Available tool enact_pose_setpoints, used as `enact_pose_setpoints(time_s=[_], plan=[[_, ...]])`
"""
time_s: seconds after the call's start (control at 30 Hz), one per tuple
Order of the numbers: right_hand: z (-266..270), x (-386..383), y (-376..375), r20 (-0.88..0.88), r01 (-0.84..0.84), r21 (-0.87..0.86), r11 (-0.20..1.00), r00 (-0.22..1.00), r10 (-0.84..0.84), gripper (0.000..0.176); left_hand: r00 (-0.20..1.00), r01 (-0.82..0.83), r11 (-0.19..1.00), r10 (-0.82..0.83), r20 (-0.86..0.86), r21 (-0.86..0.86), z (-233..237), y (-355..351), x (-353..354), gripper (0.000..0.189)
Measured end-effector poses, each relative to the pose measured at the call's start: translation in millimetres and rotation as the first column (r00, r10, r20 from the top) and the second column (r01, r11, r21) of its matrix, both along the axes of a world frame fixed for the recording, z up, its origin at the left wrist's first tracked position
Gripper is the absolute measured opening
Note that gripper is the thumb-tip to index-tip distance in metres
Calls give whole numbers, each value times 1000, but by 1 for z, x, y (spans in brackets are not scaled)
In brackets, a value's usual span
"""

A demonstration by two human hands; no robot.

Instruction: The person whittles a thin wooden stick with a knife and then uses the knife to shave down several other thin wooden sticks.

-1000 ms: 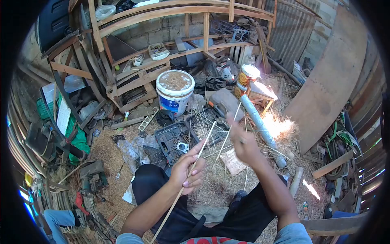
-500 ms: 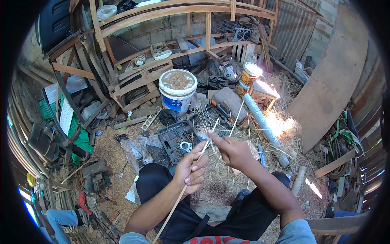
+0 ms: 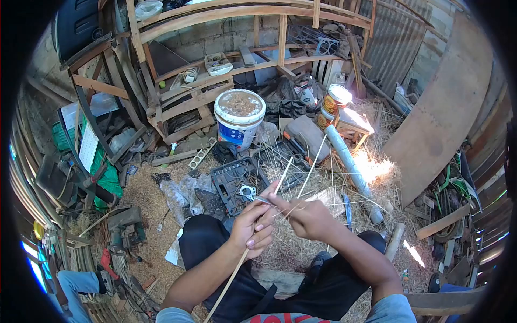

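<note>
A long, thin pale bamboo strip runs slantwise from the lower edge of the view up past my fingers. My left hand is closed around it. My right hand is closed on a small knife, whose handle is hidden in the fist. The blade lies across the strip just above my left fingers, near the left thumb. A thin sliver shows by my right fingers. Both hands are in front of my lap, above the littered floor.
Ahead stand a white bucket, an open tool case, a grey hard case and a long pale pipe. Shavings cover the floor. At the left lie a power tool and another person's leg.
My right hand has come down and closer to my left hand, bringing the knife blade down along the strip. The left hand still grips the strip. The view has shifted slightly.
</note>
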State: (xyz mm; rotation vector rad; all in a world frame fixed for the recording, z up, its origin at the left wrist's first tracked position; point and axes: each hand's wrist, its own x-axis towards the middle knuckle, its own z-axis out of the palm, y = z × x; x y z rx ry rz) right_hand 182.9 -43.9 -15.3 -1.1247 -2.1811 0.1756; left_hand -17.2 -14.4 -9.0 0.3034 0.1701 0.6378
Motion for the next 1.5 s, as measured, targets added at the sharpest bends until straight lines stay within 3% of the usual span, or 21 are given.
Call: enact_pose_setpoints(time_s=[0.03, 0.23, 0.33, 0.43, 0.53, 0.6, 0.7, 0.73, 0.8, 0.9, 0.93, 1.03, 1.13, 1.17, 1.23, 1.3, 1.37, 1.47, 1.5], plan=[[2, -3, -2, 72, -11, -40, 999, 997, 14, 68, 1000, -8, 1000, 8, 4, 0, -1, -1, 0, 52], [-14, 9, 14, 131, 167, 130, 977, 974, -183, 72, 998, 21, 993, -14, 58, -117, -5, 3, 3, 51], [-14, 16, 22, 125, 306, 159, 939, 937, -327, 71, 1000, 17, 1000, -17, 16, 5, 0, 3, 7, 52], [-19, 47, 47, -68, 521, 18, 853, 852, -519, 64, 997, 55, 996, -51, -61, 68, 3, -5, 10, 53], [-6, 84, 48, -147, 583, -204, 787, 776, -613, 57, 996, 71, 989, -63, -67, 132, 7, -9, 11, 55], [-3, 78, 43, -264, 477, -101, 873, 834, -485, 54, 997, 16, 991, -6, -73, 134, 3, -5, 10, 55], [7, 43, 18, -204, 172, -161, 972, 958, -204, 54, 993, -48, 996, 55, -101, 75, 0, 2, 9, 54], [1, 31, 14, -131, 41, -60, 997, 990, -48, 57, 991, -50, 995, 60, -119, 82, 3, 1, 9, 54], [3, 11, 1, -3, -87, -159, 983, 996, 88, 60, 981, -66, 991, 86, -172, 115, 7, -3, 9, 53], [3, 6, 0, 70, 38, -73, 997, 997, -33, 64, 976, -56, 984, 90, -199, 167, 7, -7, 7, 54], [1, 10, 5, 29, 118, -90, 989, 993, -116, 64, 972, -48, 986, 82, -220, 160, 10, -10, 8, 54], [-6, 30, 24, -70, 260, 76, 963, 964, -255, 59, 966, 0, 987, 41, -254, 160, 11, -10, 11, 53], [-11, 53, 39, -322, 415, -164, 895, 835, -446, 53, 968, 49, 958, 25, -252, 283, 7, -13, 14, 53], [-11, 57, 36, -327, 412, -153, 898, 837, -439, 52, 969, 69, 937, 19, -246, 343, 6, -14, 14, 53], [-3, 62, 33, -326, 393, -124, 911, 851, -412, 49, 978, 33, 960, 27, -208, 278, 5, -9, 16, 52], [-4, 46, 26, -306, 212, 30, 977, 932, -193, 53, 984, -8, 981, 42, -172, 193, 3, -7, 14, 52], [-12, 32, 14, -134, 8, 96, 995, 991, 5, 56, 989, -22, 994, 37, -146, 103, 3, -2, 12, 51], [3, 6, -7, 96, -13, -130, 991, 995, 26, 61, 983, -44, 995, 59, -175, 84, 3, -3, 11, 50], [2, 5, -7, 89, 29, -107, 994, 996, -19, 62, 982, -48, 995, 63, -177, 89, 4, -4, 11, 50]])
